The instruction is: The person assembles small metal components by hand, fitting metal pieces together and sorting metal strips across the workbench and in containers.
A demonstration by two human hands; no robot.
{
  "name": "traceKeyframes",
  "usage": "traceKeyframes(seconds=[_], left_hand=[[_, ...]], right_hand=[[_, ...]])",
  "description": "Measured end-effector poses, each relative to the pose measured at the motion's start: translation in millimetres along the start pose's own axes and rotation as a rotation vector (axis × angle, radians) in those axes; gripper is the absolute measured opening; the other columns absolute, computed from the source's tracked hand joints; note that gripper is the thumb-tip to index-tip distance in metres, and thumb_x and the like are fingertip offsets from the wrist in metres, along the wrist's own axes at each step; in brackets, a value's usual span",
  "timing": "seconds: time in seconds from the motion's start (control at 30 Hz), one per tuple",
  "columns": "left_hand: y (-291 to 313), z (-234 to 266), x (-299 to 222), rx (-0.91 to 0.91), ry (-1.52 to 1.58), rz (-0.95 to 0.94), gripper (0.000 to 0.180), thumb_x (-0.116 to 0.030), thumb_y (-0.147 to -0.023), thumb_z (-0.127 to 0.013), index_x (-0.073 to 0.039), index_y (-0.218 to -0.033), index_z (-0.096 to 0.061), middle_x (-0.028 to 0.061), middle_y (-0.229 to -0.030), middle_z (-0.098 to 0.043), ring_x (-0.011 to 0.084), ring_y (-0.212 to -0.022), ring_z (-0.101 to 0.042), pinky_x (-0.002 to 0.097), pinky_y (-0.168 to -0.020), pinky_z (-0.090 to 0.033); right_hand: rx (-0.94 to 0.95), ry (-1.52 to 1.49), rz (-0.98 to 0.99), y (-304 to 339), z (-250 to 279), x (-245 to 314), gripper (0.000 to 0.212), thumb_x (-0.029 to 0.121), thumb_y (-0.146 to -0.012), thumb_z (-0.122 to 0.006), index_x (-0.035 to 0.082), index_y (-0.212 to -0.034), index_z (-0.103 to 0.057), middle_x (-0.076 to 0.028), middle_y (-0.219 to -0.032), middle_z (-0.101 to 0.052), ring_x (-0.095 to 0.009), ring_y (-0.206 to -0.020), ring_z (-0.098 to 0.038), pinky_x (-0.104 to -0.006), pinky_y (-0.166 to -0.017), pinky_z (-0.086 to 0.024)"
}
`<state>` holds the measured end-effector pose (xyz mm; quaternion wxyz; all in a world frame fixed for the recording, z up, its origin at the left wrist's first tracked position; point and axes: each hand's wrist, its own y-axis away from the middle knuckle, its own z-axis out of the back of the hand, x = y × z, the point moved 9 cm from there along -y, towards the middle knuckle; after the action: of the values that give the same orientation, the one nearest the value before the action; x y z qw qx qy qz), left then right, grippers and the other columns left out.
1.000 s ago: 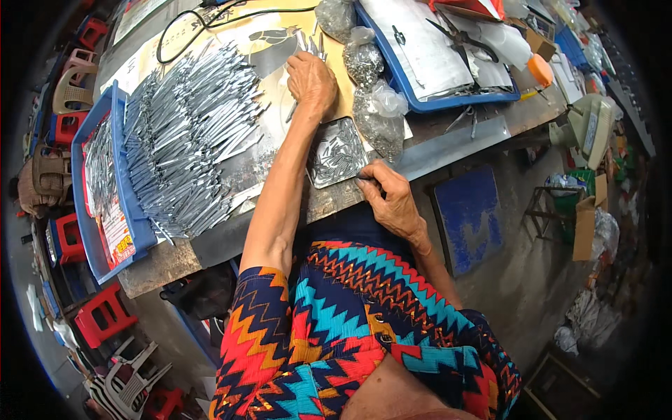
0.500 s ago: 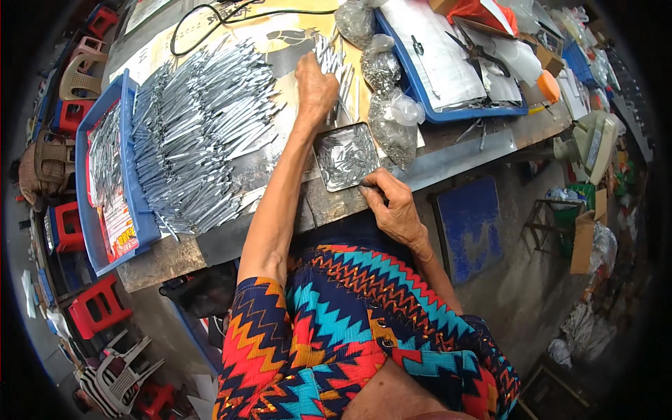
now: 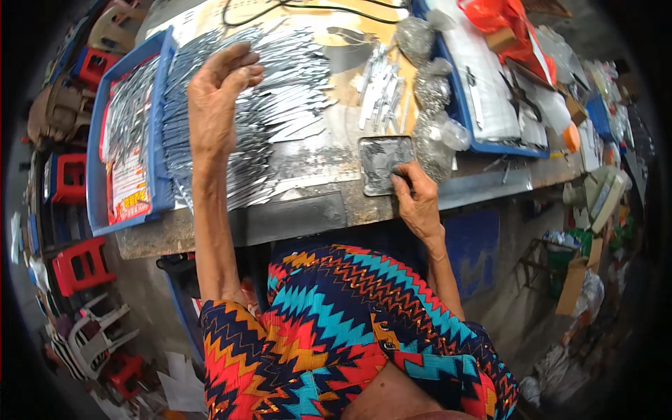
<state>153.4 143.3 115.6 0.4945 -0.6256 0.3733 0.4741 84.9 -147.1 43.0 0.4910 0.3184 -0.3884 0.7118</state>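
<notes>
My left hand (image 3: 218,105) hovers over the large spread of thin grey metal strips (image 3: 294,84), its fingers and thumb apart and nothing visible between them. At the right edge of a small metal tray (image 3: 362,162), my right hand (image 3: 418,199) has thumb and forefinger pinched together. Whatever lies between those fingertips is too small to tell. Small dark metal pins (image 3: 381,159) cover the tray's bottom. Behind the tray lies a smaller heap of silvery strips (image 3: 383,94).
A blue tray (image 3: 159,140) with more strips stands at the left. Plastic bags of small metal parts (image 3: 432,94) lie right of the small heap, beside another blue tray (image 3: 514,148) holding pliers (image 3: 521,98). A black cable (image 3: 308,5) curves along the back.
My left hand has moved left, from the small heap to above the large spread. My right hand has shifted from the tray's near corner onto its right side. The view has shifted.
</notes>
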Motion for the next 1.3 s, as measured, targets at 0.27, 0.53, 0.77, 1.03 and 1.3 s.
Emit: traceKeyframes(seconds=[0.27,0.53,0.77,1.03,1.3], left_hand=[[9.9,132.5,-22.7,-0.227,-0.077,0.038,0.034,-0.001,-0.082,-0.053,0.009,-0.114,-0.049,0.0175,-0.102,-0.058,0.0171,-0.085,-0.06,0.0278,-0.079,-0.05],[23.7,220.7,-4.2,-0.336,-0.172,0.117,0.036,-0.003,-0.08,-0.055,0.009,-0.114,-0.049,0.0154,-0.099,-0.059,0.0165,-0.082,-0.059,0.0246,-0.074,-0.048],[16.0,264.5,-2.3,-0.444,-0.446,0.158,0.037,-0.004,-0.075,-0.05,0.009,-0.11,-0.052,0.0152,-0.099,-0.06,0.0175,-0.085,-0.058,0.0258,-0.072,-0.047],[0.3,331.1,14.9,-0.45,-1.163,0.151,0.034,-0.01,-0.07,-0.047,0.007,-0.098,-0.059,0.0278,-0.093,-0.059,0.0373,-0.092,-0.058,0.0392,-0.084,-0.044],[-41.4,363.2,53.7,-0.348,-1.438,0.223,0.039,-0.025,-0.072,-0.062,0.009,-0.092,-0.058,0.0305,-0.097,-0.056,0.0439,-0.091,-0.055,0.0472,-0.082,-0.043]], right_hand=[[-0.013,0.115,-0.03,-5.5,-2.1,-14.6,0.007,-0.001,-0.078,-0.052,-0.003,-0.084,-0.053,-0.017,-0.074,-0.054,-0.032,-0.066,-0.055,-0.0355,-0.061,-0.043],[-0.015,0.206,-0.022,-10.7,-6.5,-6.0,0.006,0.001,-0.078,-0.053,-0.002,-0.084,-0.053,-0.016,-0.072,-0.052,-0.03,-0.065,-0.053,-0.0347,-0.061,-0.042],[-0.013,0.27,-0.05,-8.7,0.6,-16.4,0.009,0.002,-0.081,-0.052,-0.004,-0.088,-0.053,-0.016,-0.076,-0.055,-0.027,-0.069,-0.054,-0.0334,-0.066,-0.043],[-0.02,0.208,-0.056,-13.4,-5.3,-17.1,0.006,0.001,-0.082,-0.052,-0.004,-0.085,-0.051,-0.012,-0.072,-0.052,-0.019,-0.064,-0.048,-0.0301,-0.062,-0.041],[-0.024,0.248,-0.084,-17.2,-4.1,-22.6,0.01,0.004,-0.084,-0.052,-0.005,-0.086,-0.05,-0.011,-0.07,-0.049,-0.018,-0.062,-0.045,-0.0298,-0.06,-0.039]])
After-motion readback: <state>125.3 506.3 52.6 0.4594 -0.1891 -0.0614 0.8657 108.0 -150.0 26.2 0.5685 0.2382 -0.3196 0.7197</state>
